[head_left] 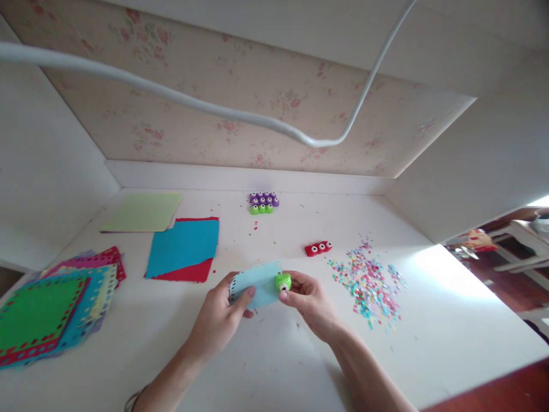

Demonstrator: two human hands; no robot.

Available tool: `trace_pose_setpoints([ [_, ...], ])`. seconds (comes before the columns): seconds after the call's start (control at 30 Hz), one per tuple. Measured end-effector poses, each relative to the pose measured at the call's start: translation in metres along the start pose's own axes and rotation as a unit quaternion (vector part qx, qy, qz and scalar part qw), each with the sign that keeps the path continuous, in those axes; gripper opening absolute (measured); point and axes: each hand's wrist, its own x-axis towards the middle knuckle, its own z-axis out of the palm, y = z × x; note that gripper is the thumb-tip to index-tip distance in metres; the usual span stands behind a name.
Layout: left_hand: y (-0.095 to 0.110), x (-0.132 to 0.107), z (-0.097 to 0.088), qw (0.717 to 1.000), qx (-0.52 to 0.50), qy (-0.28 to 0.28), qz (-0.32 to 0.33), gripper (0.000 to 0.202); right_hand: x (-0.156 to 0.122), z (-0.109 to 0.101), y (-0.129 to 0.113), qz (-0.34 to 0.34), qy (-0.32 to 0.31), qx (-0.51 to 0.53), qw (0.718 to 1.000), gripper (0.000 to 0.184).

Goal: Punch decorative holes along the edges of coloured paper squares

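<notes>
My left hand (pixel 223 315) pinches the left side of a light blue paper sheet (pixel 257 285), whose left edge shows a row of punched holes. My right hand (pixel 309 300) grips a small green paper punch (pixel 282 281) clamped on the sheet's right edge. Both hands hover just above the white table (pixel 274 355), near its middle front.
A heap of coloured confetti (pixel 369 283) lies to the right. Red punches (pixel 318 248) and a cluster of purple and green punches (pixel 263 202) sit farther back. Blue-on-red sheets (pixel 184 249), a pale green sheet (pixel 143 212) and a stack of punched sheets (pixel 47 312) lie left. A white cable (pixel 240 117) hangs overhead.
</notes>
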Motion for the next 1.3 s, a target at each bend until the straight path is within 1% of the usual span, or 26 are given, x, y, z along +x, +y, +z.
trace_pose_setpoints([
  [0.13, 0.0, -0.0001, 0.0001, 1.0, 0.007, -0.007, 0.004, 0.038, -0.0006, 0.0004, -0.0023, 0.007, -0.009, 0.011, 1.0, 0.025],
  [0.23, -0.0003, 0.0, 0.0003, 1.0, 0.008, -0.009, 0.003, 0.037, -0.0008, 0.0012, -0.004, 0.004, -0.013, 0.021, 1.0, 0.027],
  [0.37, -0.0002, 0.0, 0.0005, 1.0, 0.005, -0.019, -0.001, 0.039, -0.0008, 0.0017, -0.0039, 0.004, -0.003, 0.03, 1.0, 0.03],
  [0.7, -0.0002, -0.0003, 0.0017, 0.999, -0.024, -0.021, -0.019, 0.043, -0.0007, 0.0006, 0.0011, 0.003, 0.003, 0.041, 0.999, 0.03],
  [1.03, 0.0007, -0.0005, 0.0021, 0.999, -0.027, -0.017, -0.024, 0.043, -0.0002, 0.0018, -0.0016, 0.008, 0.005, 0.034, 0.999, 0.029],
  [1.13, 0.0014, -0.001, 0.0024, 0.999, -0.03, -0.013, -0.024, 0.044, 0.0003, 0.0026, -0.0008, 0.0, 0.009, 0.026, 1.0, 0.029],
  [1.3, 0.0037, -0.0013, 0.0034, 0.999, -0.027, -0.01, -0.02, 0.039, 0.0006, 0.0057, 0.0011, -0.02, 0.027, 0.003, 0.999, 0.027],
])
